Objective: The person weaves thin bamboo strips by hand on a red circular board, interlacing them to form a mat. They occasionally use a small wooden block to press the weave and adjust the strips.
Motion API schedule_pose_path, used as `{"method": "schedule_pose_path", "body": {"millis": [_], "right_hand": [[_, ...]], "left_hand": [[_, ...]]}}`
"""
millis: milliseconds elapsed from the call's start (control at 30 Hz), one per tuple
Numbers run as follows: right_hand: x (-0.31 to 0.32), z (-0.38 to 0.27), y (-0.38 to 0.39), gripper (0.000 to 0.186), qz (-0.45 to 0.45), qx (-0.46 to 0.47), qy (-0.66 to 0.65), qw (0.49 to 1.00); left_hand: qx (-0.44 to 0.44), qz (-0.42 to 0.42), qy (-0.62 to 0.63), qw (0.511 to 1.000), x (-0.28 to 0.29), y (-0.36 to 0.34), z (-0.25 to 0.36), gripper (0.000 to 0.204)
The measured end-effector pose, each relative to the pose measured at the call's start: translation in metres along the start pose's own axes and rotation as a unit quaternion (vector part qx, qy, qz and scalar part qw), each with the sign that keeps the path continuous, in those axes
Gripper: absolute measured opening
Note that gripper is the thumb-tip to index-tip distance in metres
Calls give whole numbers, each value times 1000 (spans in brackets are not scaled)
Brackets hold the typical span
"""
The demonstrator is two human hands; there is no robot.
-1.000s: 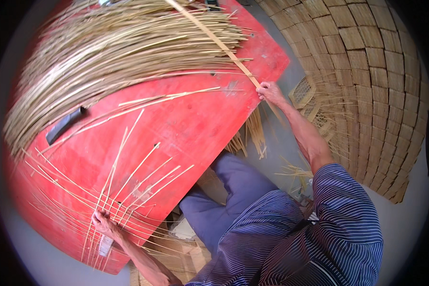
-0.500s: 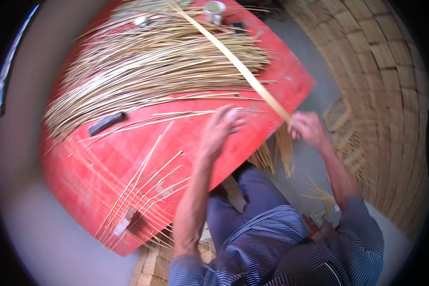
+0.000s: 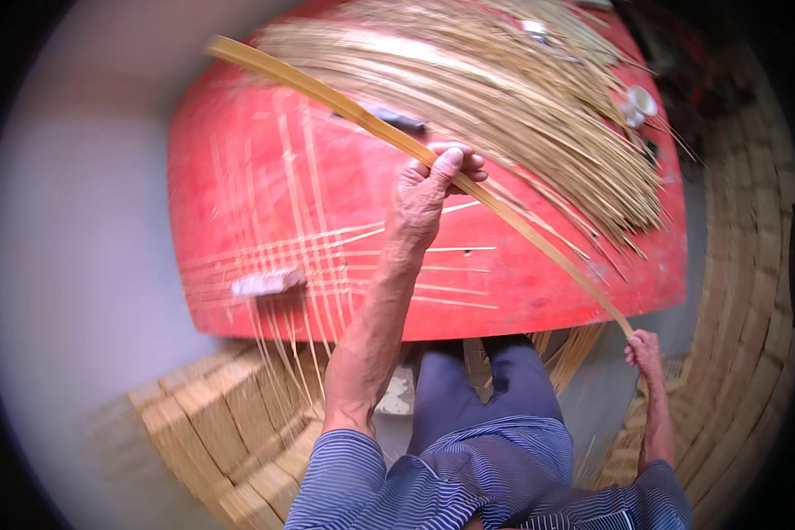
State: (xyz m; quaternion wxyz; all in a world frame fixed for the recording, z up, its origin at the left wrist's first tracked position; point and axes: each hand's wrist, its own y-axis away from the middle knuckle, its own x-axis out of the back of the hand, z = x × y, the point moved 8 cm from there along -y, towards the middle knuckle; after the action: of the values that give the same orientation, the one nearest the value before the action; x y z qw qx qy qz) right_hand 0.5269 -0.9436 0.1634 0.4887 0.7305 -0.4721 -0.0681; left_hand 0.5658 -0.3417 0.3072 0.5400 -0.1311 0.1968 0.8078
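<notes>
A long flat yellowish strip, which looks like bamboo [image 3: 539, 240], slants across the view above the red table [image 3: 574, 291]. My left hand [image 3: 439, 181] is closed round it near the middle, thumb on top. At the strip's lower right end, beyond the table's near edge, my right hand [image 3: 643, 351] pinches it. The far end rises free at the upper left and bows slightly. Left of my left arm, an open lattice of thin crossed strips [image 3: 302, 238] lies on the table. A pale oblong block [image 3: 268, 283] rests on the lattice.
A large bundle of thin canes [image 3: 539, 124] covers the far right of the table. A dark bar [image 3: 399, 119] lies beside it. A white cup [image 3: 640, 103] stands at the right edge. Stacked tan blocks [image 3: 230, 415] are at lower left, and similar stacks [image 3: 733, 291] line the right.
My left hand, open and empty before, has closed on the strip. The strip has swung so its free end points upper left. My view has turned, shifting the table and bundle rightward.
</notes>
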Motion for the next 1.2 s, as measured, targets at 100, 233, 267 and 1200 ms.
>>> {"method": "schedule_pose_path", "body": {"millis": [100,233,267,1200], "right_hand": [[12,-38,-37,18,-21,27,95,995],[19,-82,-68,23,-40,61,223,972],[17,-89,-73,23,-51,60,243,967],[-441,-387,223,45,-390,476,333,714]], "left_hand": [[6,101,-60,993,81,42,7,27],[1,208,-72,976,167,108,3,25],[-1,233,-58,971,187,127,0,24],[85,243,185,949,116,325,-2,31]]}}
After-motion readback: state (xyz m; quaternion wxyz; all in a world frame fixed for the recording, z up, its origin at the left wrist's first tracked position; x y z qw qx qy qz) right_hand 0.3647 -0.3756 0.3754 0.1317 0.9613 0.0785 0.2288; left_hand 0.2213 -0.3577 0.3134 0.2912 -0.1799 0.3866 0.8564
